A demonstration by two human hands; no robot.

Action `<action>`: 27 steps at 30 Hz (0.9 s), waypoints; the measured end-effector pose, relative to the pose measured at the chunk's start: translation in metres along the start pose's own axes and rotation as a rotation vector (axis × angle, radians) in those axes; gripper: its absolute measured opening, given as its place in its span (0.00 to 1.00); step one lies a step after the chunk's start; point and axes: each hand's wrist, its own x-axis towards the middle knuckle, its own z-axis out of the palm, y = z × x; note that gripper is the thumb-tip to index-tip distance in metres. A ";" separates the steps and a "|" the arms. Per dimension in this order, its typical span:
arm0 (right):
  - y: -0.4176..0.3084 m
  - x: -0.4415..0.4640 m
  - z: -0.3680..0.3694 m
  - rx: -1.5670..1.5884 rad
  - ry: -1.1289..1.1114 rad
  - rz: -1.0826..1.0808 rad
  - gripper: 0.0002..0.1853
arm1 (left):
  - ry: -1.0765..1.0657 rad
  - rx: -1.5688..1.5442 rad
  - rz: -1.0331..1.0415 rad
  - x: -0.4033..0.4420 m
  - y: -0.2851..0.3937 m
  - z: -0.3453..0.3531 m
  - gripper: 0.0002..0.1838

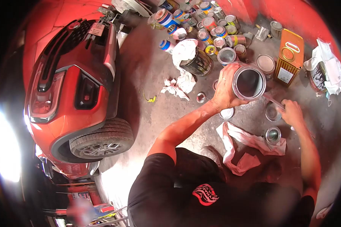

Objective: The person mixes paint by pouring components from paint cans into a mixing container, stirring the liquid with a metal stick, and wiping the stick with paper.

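My left hand [226,85] is curled round an open can [235,84]. My right hand [291,112] pinches a flat stick [273,101]; beyond it, a rectangular tin [290,56].

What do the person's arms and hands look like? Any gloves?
No gloves: the left hand and right hand are bare, with what looks like a ring on the left one. The forearms are bare too, below short black sleeves.
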 end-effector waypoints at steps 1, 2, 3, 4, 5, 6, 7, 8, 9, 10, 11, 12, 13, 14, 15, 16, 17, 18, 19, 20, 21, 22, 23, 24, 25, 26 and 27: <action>0.001 -0.001 0.007 -0.004 0.052 -0.016 0.10 | 0.033 0.024 -0.008 0.001 0.001 -0.002 0.61; 0.010 0.001 0.016 -0.002 0.059 -0.024 0.10 | 0.064 0.050 -0.016 0.002 0.002 -0.005 0.61; 0.026 0.003 0.028 -0.024 0.048 -0.044 0.11 | 0.066 0.060 -0.014 0.002 0.004 -0.009 0.61; 0.037 0.007 0.036 -0.043 0.036 -0.062 0.12 | 0.101 0.061 0.041 0.004 0.007 -0.015 0.62; 0.042 0.010 0.039 -0.036 0.036 -0.066 0.12 | 0.134 0.060 0.095 0.004 0.008 -0.019 0.63; 0.047 0.013 0.039 0.137 -0.004 0.031 0.11 | 0.131 0.064 0.094 0.003 0.006 -0.021 0.63; 0.049 0.016 0.037 0.307 -0.046 0.129 0.11 | 0.173 0.073 0.135 0.003 0.003 -0.022 0.64; 0.039 0.016 0.027 0.307 -0.048 0.127 0.11 | 0.214 0.082 0.173 0.003 0.001 -0.023 0.65; 0.026 0.015 0.013 0.531 -0.100 0.209 0.10 | 0.214 0.082 0.170 0.003 0.000 -0.025 0.65; 0.011 0.013 0.002 0.755 -0.150 0.292 0.09 | 0.215 0.142 0.201 0.006 -0.001 -0.028 0.66; 0.000 0.012 -0.003 0.835 -0.092 0.237 0.06 | 0.217 0.202 0.232 0.008 -0.001 -0.031 0.66; -0.008 0.011 -0.009 0.835 -0.089 0.238 0.06 | 0.217 0.200 0.234 0.010 -0.001 -0.032 0.66; -0.016 0.010 -0.016 0.851 -0.107 0.201 0.06 | 0.236 0.181 0.228 0.011 -0.002 -0.032 0.63; -0.023 0.008 -0.020 0.867 -0.124 0.163 0.06 | 0.256 0.163 0.222 0.013 -0.002 -0.033 0.60; -0.029 0.007 -0.022 0.867 -0.120 0.163 0.06 | 0.274 0.161 0.235 0.015 -0.003 -0.033 0.60; -0.035 0.006 -0.023 0.878 -0.101 0.145 0.06 | 0.275 0.161 0.238 0.016 -0.002 -0.034 0.60; -0.040 0.005 -0.025 0.888 -0.083 0.127 0.06 | 0.274 0.175 0.250 0.016 -0.002 -0.036 0.59; -0.046 0.004 -0.027 0.888 -0.082 0.125 0.06 | 0.274 0.190 0.262 0.016 -0.002 -0.038 0.58; -0.051 0.002 -0.030 0.969 -0.085 0.156 0.07 | 0.274 0.192 0.262 0.016 0.000 -0.041 0.58; -0.055 0.000 -0.032 1.052 -0.088 0.189 0.07 | 0.274 0.215 0.298 0.017 0.002 -0.043 0.56; -0.060 -0.002 -0.034 1.054 -0.088 0.189 0.07 | 0.272 0.236 0.333 0.017 0.004 -0.046 0.54; -0.063 -0.003 -0.036 1.094 -0.099 0.199 0.08 | 0.269 0.235 0.336 0.018 0.006 -0.049 0.54; -0.066 -0.004 -0.037 1.135 -0.109 0.210 0.08 | 0.259 0.256 0.356 0.020 0.008 -0.054 0.53; -0.068 -0.005 -0.036 1.140 -0.104 0.213 0.08 | 0.249 0.277 0.375 0.020 0.009 -0.058 0.52; -0.070 -0.006 -0.035 1.150 -0.098 0.203 0.08 | 0.239 0.287 0.366 0.020 0.011 -0.061 0.50; -0.072 -0.006 -0.034 1.159 -0.092 0.192 0.08 | 0.238 0.285 0.372 0.020 0.013 -0.064 0.50; -0.073 -0.007 -0.032 1.160 -0.089 0.193 0.08 | 0.236 0.292 0.380 0.021 0.014 -0.067 0.50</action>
